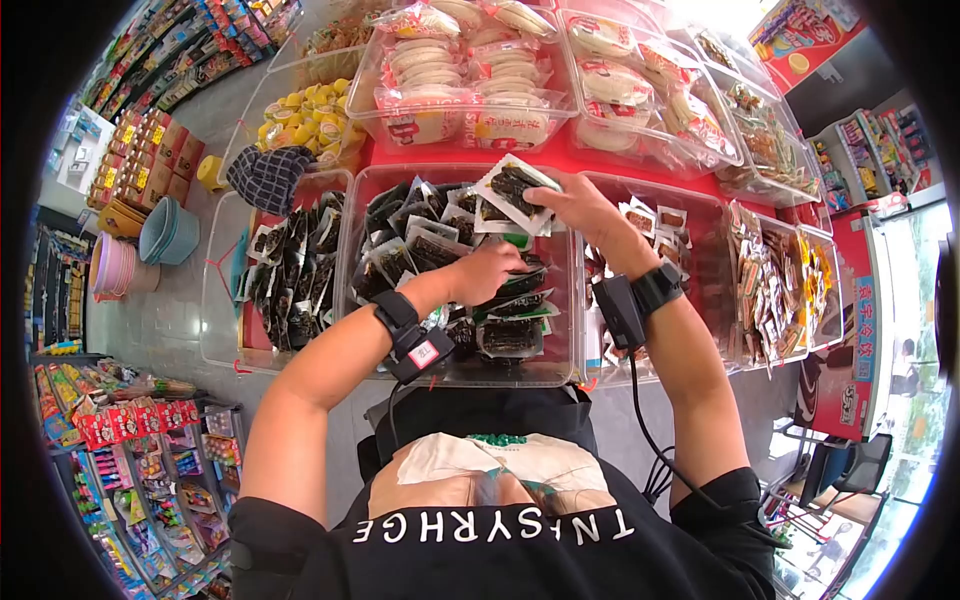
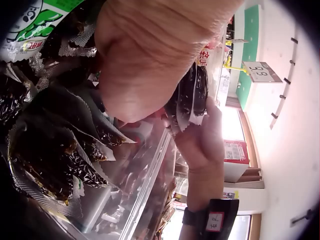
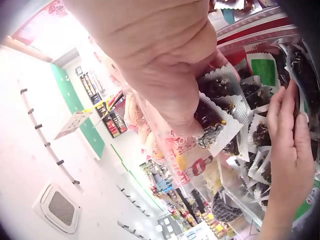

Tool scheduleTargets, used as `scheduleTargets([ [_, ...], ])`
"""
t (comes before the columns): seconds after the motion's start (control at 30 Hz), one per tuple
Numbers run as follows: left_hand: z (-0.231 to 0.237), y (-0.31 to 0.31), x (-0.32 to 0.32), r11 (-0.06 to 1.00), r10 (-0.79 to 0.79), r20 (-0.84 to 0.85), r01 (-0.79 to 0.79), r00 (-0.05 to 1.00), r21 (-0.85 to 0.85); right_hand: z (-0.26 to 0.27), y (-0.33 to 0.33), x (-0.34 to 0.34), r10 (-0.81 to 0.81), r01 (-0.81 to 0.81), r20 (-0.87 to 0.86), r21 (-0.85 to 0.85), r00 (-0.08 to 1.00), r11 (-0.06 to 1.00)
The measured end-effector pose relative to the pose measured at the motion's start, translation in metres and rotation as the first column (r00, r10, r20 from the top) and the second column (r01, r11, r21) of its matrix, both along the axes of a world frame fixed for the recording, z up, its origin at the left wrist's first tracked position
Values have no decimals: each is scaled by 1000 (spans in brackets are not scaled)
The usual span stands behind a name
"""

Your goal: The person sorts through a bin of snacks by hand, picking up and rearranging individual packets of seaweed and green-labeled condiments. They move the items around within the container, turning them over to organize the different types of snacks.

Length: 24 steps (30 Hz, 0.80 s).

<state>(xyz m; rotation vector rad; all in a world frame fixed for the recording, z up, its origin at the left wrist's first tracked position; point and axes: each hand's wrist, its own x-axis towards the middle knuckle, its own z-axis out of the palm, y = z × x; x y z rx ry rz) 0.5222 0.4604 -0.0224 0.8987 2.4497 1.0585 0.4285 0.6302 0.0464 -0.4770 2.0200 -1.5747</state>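
The right hand (image 1: 585,207) pinches packets (image 1: 512,190) at upper centre; the left hand (image 1: 480,276), fingers nearly straight, touches others in the bin (image 1: 562,325). Bread bags (image 1: 430,75) crowd the top, checked cloth (image 1: 268,176) upper left.

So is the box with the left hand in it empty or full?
Partly full: in the head view, dark packets heap across much of the clear box, but a bare strip shows along its right side.

A shop (snack racks (image 1: 140,470), clear bins (image 1: 463,380), price sign (image 2: 262,72))
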Motion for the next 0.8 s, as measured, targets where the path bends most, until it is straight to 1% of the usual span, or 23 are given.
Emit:
scheduleTargets([
  [0.03,-1,0,2,1000,-7,-20,7,1000,-10,2,-1,5,-25,29,78,-45,997,999],
  [0.13,0,-5,3,1000,-1,59,2,998,-4,-3,-4,6,-27,28,-37,47,999,999],
  [0.23,4,-7,6,1000,-4,92,6,996,-22,-8,-10,10,71,10,-330,239,941,971],
  [0.27,5,-9,7,999,-6,100,9,995,-32,-8,-11,11,140,-66,-225,307,964,950],
  [0.3,6,-9,10,1000,18,119,-16,993,-15,-13,-12,14,249,-109,-323,394,913,913],
  [0.37,9,-9,14,998,59,158,-63,986,16,-27,-13,20,464,-146,-471,567,750,811],
  [0.4,8,-8,16,997,81,132,-81,988,-6,-24,-18,30,459,-83,-414,665,786,742],
  [0.47,8,-4,23,992,118,77,-115,990,-48,-15,-24,34,506,-49,-384,758,773,650],
  [0.5,12,-2,26,986,147,18,-144,989,-88,-13,-26,36,527,-29,-368,799,766,601],
  [0.57,20,1,30,966,186,-102,-201,977,-162,-24,-26,33,537,-9,-371,817,758,576],
  [0.67,42,-3,23,947,309,-282,-322,908,0,-37,-23,26,594,-18,-384,830,707,558],
  [0.7,42,-5,17,929,367,-325,-358,872,88,-38,-22,26,618,-31,-388,831,684,555],
  [0.77,37,-8,3,869,492,-390,-414,778,271,-37,-22,23,644,-47,-368,845,670,532],
  [0.8,34,-8,-1,849,516,-251,-450,819,278,-35,-22,21,658,-56,-358,852,662,520],
])
